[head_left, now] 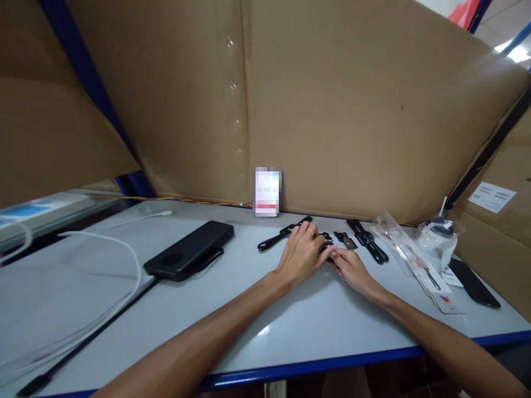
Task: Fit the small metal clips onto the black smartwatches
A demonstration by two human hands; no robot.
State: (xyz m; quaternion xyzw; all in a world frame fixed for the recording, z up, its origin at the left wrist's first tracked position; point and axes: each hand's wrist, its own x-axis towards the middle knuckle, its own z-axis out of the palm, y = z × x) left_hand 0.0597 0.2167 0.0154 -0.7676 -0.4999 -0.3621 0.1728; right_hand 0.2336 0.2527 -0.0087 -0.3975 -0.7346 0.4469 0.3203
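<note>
1. Head camera view shows two bare forearms that come over the near blue edge of the bench (174,309) and meet near its middle, toward the far edge.
2. One left hand (301,251) lies palm down, fingers curved and close together, their tips on a small black part (327,249).
3. One right hand (350,268) touches the same small black part from the right; its fingers are pressed together around it, but I cannot tell exactly how they pinch, because the left hand covers much of it.
4. One black power bank (188,250) lies left of the hands, and one white cable (124,249) curves toward the left edge.
5. One black strap (282,235) lies just beyond the left hand, partly under it.
6. One small brown-black piece (345,239) and one more black strap pair (367,240) lie just to the right of the hands.
7. Near the right edge I count one long clear packet (410,257), one crumpled clear bag (437,237) and one flat black item (473,282).
8. One small blurred card (267,191) stands at the far edge against the cardboard wall (352,110).
</note>
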